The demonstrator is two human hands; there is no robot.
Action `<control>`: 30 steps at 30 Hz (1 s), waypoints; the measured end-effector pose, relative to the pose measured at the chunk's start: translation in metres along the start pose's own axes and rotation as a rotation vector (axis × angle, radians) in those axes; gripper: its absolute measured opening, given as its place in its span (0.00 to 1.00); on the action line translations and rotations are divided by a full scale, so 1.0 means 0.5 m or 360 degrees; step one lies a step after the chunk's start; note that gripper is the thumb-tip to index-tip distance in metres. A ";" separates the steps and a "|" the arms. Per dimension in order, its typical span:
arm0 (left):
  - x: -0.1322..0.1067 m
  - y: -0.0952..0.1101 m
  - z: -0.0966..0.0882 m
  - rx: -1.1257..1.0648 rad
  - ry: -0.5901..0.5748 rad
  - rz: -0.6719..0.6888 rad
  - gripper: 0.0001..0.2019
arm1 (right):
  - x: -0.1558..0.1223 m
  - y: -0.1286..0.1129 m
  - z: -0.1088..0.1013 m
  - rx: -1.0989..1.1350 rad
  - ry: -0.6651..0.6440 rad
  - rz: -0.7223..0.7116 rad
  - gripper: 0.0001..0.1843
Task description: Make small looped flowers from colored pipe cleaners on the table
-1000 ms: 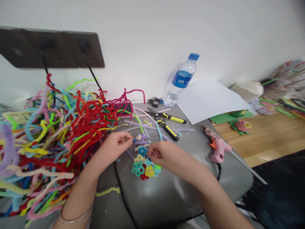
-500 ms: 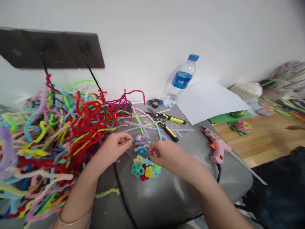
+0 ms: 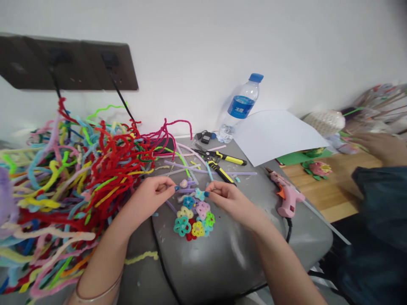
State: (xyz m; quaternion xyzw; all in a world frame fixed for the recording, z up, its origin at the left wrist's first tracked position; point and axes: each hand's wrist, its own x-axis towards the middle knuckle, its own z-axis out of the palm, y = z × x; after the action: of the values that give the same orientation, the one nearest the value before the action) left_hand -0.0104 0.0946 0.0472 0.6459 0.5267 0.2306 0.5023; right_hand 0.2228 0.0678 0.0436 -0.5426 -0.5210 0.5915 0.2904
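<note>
My left hand (image 3: 159, 191) is closed in a pinch just left of a small pale pink piece (image 3: 183, 184); what its fingertips hold is hidden. My right hand (image 3: 226, 198) is pinched shut at the edge of a light blue star-shaped pipe-cleaner piece (image 3: 199, 194). Right below both hands lies a cluster of small pipe-cleaner flowers, among them a teal flower (image 3: 182, 226), a yellow flower (image 3: 198, 229), a pink flower (image 3: 202, 209) and a blue flower (image 3: 188, 202). Lilac pipe-cleaner pieces (image 3: 187, 190) show between the hands.
A big tangle of pipe cleaners (image 3: 79, 182) fills the left. Yellow-black pliers (image 3: 222, 163), a bottle (image 3: 241, 106) and white paper (image 3: 280, 133) are behind. A pink glue gun (image 3: 288, 199) lies right. Another person's hand (image 3: 378, 146) reaches over the wooden table (image 3: 333, 197).
My right hand has shifted right and turned, so the light blue star and pink flower now show. My left hand has barely moved. The other person's arm has come further into view.
</note>
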 end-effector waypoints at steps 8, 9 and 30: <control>0.001 0.002 0.000 0.0036 -0.0011 0.0004 0.16 | 0.000 0.027 0.018 -0.0009 -0.0032 0.0077 0.09; 0.001 0.002 0.000 0.0037 -0.0015 0.0004 0.16 | 0.002 0.026 0.018 -0.0021 -0.0028 0.0074 0.08; 0.002 0.000 0.005 0.0019 -0.0003 0.0053 0.15 | 0.008 0.033 0.021 -0.0080 0.0036 0.0029 0.08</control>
State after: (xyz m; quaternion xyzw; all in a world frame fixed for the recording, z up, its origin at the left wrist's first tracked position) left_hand -0.0078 0.0945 0.0461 0.6579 0.5168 0.2351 0.4949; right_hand 0.2157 0.0635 0.0257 -0.5611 -0.5275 0.5746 0.2771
